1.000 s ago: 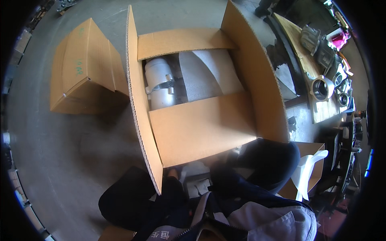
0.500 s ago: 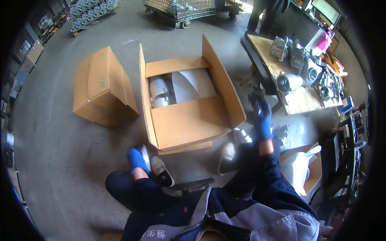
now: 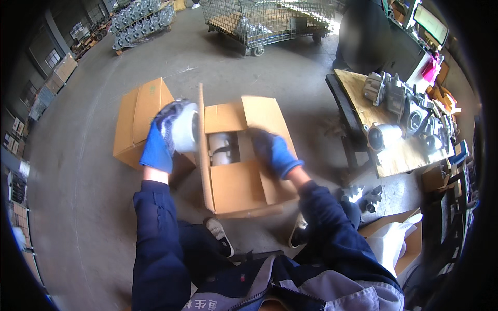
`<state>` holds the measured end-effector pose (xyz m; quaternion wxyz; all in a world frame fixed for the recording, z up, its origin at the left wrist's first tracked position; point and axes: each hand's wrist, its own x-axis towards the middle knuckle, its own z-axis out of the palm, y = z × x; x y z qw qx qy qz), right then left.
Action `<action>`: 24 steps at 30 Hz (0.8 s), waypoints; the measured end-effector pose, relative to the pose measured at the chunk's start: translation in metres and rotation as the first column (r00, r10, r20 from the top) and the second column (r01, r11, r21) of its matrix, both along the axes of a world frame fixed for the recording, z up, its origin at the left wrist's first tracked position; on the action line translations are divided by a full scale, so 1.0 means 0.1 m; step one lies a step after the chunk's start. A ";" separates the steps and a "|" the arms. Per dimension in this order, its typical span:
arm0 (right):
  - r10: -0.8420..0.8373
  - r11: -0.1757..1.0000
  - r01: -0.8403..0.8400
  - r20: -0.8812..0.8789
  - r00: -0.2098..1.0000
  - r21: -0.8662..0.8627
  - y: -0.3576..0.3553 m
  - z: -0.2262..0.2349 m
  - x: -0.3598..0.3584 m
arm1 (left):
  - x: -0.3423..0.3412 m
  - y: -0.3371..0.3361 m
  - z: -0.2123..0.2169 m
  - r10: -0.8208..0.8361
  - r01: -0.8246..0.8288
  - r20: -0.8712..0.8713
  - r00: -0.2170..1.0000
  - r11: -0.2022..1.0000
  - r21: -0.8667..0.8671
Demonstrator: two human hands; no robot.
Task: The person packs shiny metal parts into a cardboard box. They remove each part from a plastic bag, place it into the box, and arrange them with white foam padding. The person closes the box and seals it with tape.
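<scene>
My left hand (image 3: 158, 137), in a blue-and-dark glove, grips a wide whitish roll of tape (image 3: 185, 129) beside the upright left flap (image 3: 203, 179) of an open cardboard box (image 3: 236, 189). The box's far and near flaps lie folded inward. Its right flap (image 3: 264, 114) leans over the opening. On that flap, or just above it, is my gloved right hand (image 3: 275, 153); motion smears its fingers. Through the gap shows a silvery cylindrical metal part (image 3: 221, 147).
A closed cardboard box (image 3: 137, 114) stands at left. On the right, a wooden-topped table (image 3: 389, 160) carries several metal housings (image 3: 384, 137). A smaller box (image 3: 412, 254) with white wrapping sits at lower right. Beyond is a wire-mesh cart (image 3: 259, 26).
My left hand has risen from beside my knee to the box's left flap. My right hand has swung left from near the table onto the right flap, which has tipped inward.
</scene>
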<state>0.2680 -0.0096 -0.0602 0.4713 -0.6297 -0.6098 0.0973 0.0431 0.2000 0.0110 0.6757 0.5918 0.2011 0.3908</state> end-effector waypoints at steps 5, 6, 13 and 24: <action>-0.083 0.936 0.290 -0.675 0.733 0.199 0.35 -0.49 0.15 | 0.27 -0.09 -0.08 -0.179 0.171 -0.042 0.983 0.973 -0.158; -0.060 0.938 0.275 -0.684 0.727 0.210 0.35 -0.47 0.12 | 0.34 -0.14 -0.14 -0.213 0.210 0.001 0.977 0.965 -0.157; -0.280 0.940 0.331 -0.361 0.890 0.086 0.06 -0.19 -0.28 | 0.47 0.01 -0.28 -0.223 0.192 -0.119 0.967 0.954 -0.229; -0.150 0.988 0.153 0.331 0.932 0.016 -0.21 -0.16 -0.60 | 1.08 0.22 -0.03 -0.494 0.546 -0.460 0.738 0.837 -0.023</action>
